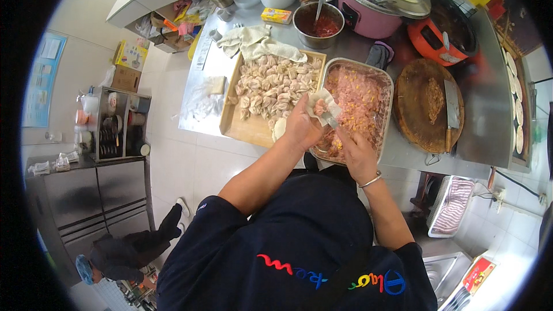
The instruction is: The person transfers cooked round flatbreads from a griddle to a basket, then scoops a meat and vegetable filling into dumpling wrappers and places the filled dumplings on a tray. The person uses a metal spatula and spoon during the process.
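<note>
My left hand [303, 125] cradles a thin dough wrapper [317, 99] with a lump of pink minced filling on it. My right hand [359, 153] grips a flat metal spreader [332, 120], its blade touching the wrapper's edge. Both hands are over the near left part of a steel tray [390, 108] of pink minced meat with yellow corn bits [356, 95]. Left of it, a wooden tray [255, 133] holds many folded wontons [272, 84]; a pale stack of round wrappers [280, 128] lies near my left wrist, partly hidden.
A round chopping board [406, 125] with a cleaver [452, 103] and brown mince is at right. Behind stand a pot of red sauce [322, 30], a pink rice cooker [367, 19] and an orange cooker [436, 43]. A cloth [255, 41] overlaps the wooden tray. A person [125, 255] is at lower left.
</note>
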### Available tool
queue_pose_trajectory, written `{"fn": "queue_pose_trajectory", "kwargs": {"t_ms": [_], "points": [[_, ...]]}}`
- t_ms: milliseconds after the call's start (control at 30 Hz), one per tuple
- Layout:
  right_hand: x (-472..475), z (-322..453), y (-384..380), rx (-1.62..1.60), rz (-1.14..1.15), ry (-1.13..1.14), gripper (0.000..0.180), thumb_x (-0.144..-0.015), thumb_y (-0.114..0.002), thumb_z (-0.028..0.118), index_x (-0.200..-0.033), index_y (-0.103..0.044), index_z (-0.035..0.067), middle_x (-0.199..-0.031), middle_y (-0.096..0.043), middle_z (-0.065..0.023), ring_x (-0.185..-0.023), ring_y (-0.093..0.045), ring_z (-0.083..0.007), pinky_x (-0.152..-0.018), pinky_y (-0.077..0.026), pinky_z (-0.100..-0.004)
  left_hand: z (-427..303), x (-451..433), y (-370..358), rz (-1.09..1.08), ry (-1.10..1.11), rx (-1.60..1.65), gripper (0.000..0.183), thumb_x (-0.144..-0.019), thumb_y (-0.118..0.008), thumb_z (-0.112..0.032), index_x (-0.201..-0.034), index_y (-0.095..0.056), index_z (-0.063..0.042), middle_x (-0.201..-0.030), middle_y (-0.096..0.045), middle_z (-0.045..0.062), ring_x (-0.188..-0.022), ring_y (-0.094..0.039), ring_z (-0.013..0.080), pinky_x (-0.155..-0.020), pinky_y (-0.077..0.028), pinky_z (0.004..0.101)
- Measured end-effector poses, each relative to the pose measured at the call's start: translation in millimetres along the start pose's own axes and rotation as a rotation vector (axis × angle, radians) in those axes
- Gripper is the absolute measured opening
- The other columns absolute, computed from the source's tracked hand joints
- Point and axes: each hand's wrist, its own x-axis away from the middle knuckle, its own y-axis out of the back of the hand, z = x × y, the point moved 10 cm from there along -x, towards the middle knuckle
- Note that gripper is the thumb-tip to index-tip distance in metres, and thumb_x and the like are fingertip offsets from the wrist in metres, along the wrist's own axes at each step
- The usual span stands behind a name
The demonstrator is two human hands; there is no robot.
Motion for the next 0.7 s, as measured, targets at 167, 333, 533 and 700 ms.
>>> {"fn": "queue_pose_trajectory", "kwargs": {"t_ms": [167,333,533,700], "points": [[7,2,14,-0.140,0.092,-0.028,0.046,-0.094,-0.059,0.005,-0.139,-0.062,0.014,-0.093,-0.061,-0.0124,-0.080,-0.064,-0.0311,-0.071,-0.052,-0.0404,-25,9,12,-0.190,-0.121,-0.322,0.038,-0.110,-0.041,-0.028,-0.128,-0.056,0.001,-0.115,-0.066,0.011,-0.110,-0.064,0.0277,-0.100,-0.051,0.0460],[-6,2,26,-0.363,-0.044,0.000,0.042,-0.094,-0.059,0.006,-0.136,-0.063,0.011,-0.098,-0.067,-0.0154,-0.082,-0.064,-0.0326,-0.072,-0.052,-0.0369,-8,13,20,-0.173,0.068,-0.453,0.036,-0.108,-0.043,-0.025,-0.126,-0.058,0.002,-0.113,-0.067,0.011,-0.105,-0.067,0.0259,-0.096,-0.054,0.0433],[6,-12,18,-0.040,0.046,-0.023,0.046,-0.095,-0.056,0.004,-0.140,-0.060,0.012,-0.103,-0.067,-0.0175,-0.089,-0.066,-0.0368,-0.075,-0.054,-0.0420,7,20,10,0.069,0.262,-0.276,0.039,-0.108,-0.043,-0.026,-0.129,-0.057,0.003,-0.116,-0.067,0.013,-0.108,-0.066,0.0285,-0.099,-0.053,0.0462],[22,-44,26,0.015,-0.230,-0.132,0.044,-0.096,-0.053,0.003,-0.139,-0.060,0.009,-0.110,-0.067,-0.0210,-0.100,-0.065,-0.0387,-0.085,-0.053,-0.0427,-6,24,24,-0.108,0.139,-0.340,0.043,-0.109,-0.039,-0.027,-0.134,-0.054,0.004,-0.124,-0.065,0.017,-0.114,-0.065,0.0308,-0.104,-0.051,0.0486]]}}
